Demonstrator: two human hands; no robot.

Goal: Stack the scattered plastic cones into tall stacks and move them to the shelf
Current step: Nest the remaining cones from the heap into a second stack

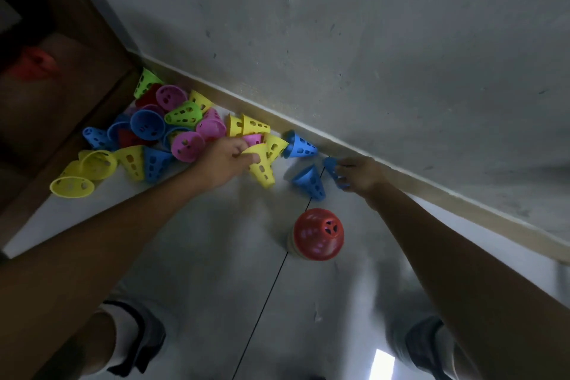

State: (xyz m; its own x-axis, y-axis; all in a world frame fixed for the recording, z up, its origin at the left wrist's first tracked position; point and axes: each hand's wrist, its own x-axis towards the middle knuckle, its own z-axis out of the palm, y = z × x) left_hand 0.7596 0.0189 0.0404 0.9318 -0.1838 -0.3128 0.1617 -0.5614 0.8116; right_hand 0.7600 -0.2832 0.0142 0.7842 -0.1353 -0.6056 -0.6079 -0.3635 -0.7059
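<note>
Your left hand (226, 160) reaches out over the floor (197, 256) and curls its fingers round the wide rim of a yellow cone (262, 168), which tilts with its narrow end pointing back toward you. Your right hand (359, 174) pinches a blue cone (334, 171) close against the wooden skirting (401, 170) that runs along the foot of the wall (370, 40). Between your two hands a second blue cone (310, 182) lies on its side on the floor, and a third blue cone (300, 145) lies tipped over just beside the skirting, touching another yellow cone (275, 145). Behind your left hand the scattered pile of cones (160, 129) fills the floor's corner where the skirting meets the brown shelf unit (77, 49): pink, green, blue, red and yellow ones, lying on their sides and overlapping. At the near edge of that pile a loose yellow cone (72, 187) lies with its open mouth facing you. Nearer to you, well apart from the pile, an upright stack topped by a red cone (317, 233) stands on the floor just beside a dark floor seam (271, 296). Inside the shelf unit something red (34, 63) shows dimly, too dark to make out. Your knees (132, 336) show at the bottom edge of the view.
</note>
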